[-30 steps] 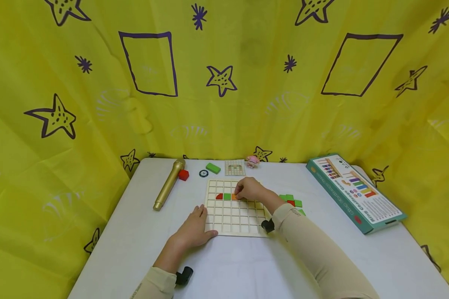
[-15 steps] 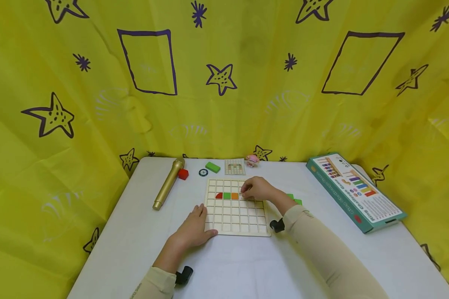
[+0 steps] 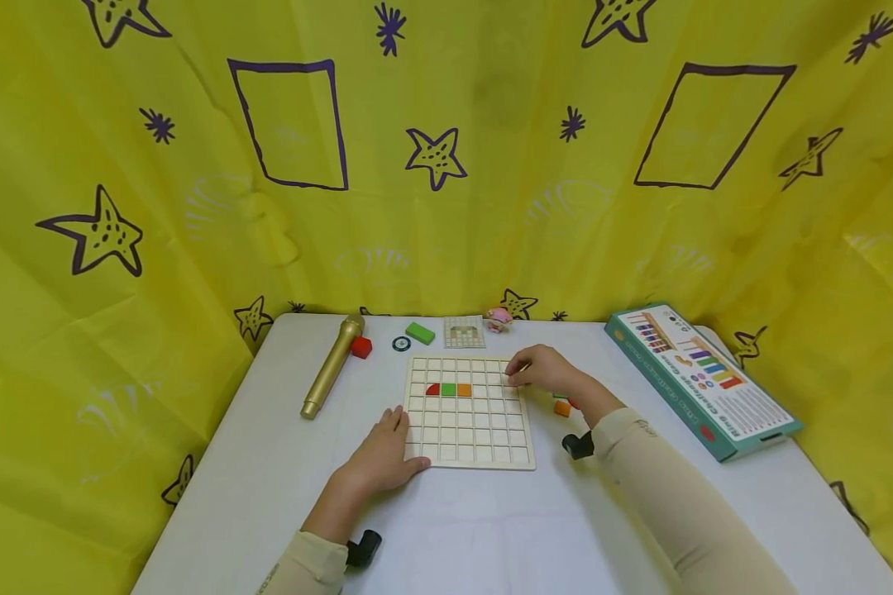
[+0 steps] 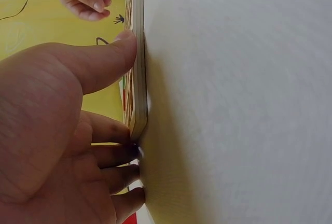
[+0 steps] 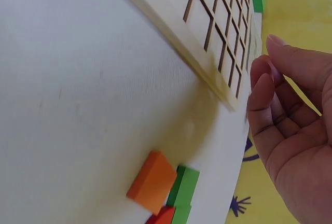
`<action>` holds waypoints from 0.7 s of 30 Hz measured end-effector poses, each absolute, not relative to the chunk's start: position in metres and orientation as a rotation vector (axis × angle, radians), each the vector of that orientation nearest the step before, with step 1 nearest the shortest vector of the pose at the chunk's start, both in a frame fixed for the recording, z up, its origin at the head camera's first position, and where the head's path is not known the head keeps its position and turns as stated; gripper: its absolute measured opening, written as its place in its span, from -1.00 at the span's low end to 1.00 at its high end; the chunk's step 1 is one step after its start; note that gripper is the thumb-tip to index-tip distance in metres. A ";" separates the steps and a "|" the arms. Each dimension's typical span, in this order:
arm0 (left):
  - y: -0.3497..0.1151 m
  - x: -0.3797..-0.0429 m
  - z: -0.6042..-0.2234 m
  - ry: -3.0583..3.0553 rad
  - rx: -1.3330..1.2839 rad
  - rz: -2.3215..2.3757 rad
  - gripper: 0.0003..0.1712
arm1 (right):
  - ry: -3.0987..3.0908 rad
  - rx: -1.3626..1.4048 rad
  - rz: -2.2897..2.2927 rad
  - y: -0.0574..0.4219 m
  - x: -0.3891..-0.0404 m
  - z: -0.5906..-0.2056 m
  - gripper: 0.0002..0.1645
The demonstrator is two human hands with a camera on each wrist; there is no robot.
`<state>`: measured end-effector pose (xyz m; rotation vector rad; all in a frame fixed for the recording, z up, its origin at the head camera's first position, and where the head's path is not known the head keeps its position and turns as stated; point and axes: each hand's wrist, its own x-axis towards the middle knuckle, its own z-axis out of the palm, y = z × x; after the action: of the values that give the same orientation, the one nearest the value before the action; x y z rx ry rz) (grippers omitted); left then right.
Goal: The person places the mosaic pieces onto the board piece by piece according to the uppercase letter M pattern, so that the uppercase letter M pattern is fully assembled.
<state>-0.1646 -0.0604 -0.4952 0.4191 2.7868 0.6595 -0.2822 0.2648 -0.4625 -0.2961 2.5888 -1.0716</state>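
Observation:
A pale wooden grid board (image 3: 469, 431) lies on the table. In its grid sit a red rounded tile (image 3: 433, 389), a green square tile (image 3: 449, 389) and an orange square tile (image 3: 465, 390), side by side in one row. My left hand (image 3: 382, 454) rests against the board's near left corner, thumb on the front edge and fingers along the left side. Over the board's right edge hovers my right hand (image 3: 546, 372), fingers loosely bent, and the right wrist view shows nothing in them. Below it, an orange tile (image 5: 153, 182) lies by green tiles (image 5: 184, 186) and a red piece (image 5: 162, 217).
Along the back are a gold microphone (image 3: 332, 368), a red cube (image 3: 361, 348), a dark round disc (image 3: 402, 344), a green block (image 3: 420, 333), a pattern card (image 3: 464, 332) and a pink figurine (image 3: 499, 319). A teal game box (image 3: 703, 380) lies at the right.
My right hand has let go of the orange tile in the row and moved right, to the board's right edge. My left hand stays at the board's corner.

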 end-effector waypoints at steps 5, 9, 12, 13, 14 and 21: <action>-0.060 -0.164 -0.496 2.789 0.432 0.670 0.07 | 2.601 -0.253 -1.059 0.281 -0.278 -0.460 -0.80; -0.061 -0.165 -0.497 2.792 0.449 0.679 0.05 | 2.626 -0.224 -1.026 0.290 -0.273 -0.457 -0.78; -0.061 -0.165 -0.497 2.791 0.446 0.678 0.05 | 2.638 -0.201 -1.012 0.299 -0.269 -0.455 -0.77; -0.061 -0.165 -0.497 2.790 0.443 0.677 0.05 | 2.643 -0.195 -1.008 0.303 -0.268 -0.455 -0.77; -0.061 -0.165 -0.496 2.789 0.442 0.679 0.05 | 2.648 -0.195 -1.007 0.306 -0.267 -0.455 -0.77; -0.060 -0.165 -0.496 2.789 0.432 0.678 0.06 | 2.641 -0.156 -1.001 0.329 -0.264 -0.459 -0.76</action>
<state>-0.1650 -0.0601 -0.4955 0.4316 2.7886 0.6781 -0.2640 0.3291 -0.4588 -0.1561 2.6408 -1.0005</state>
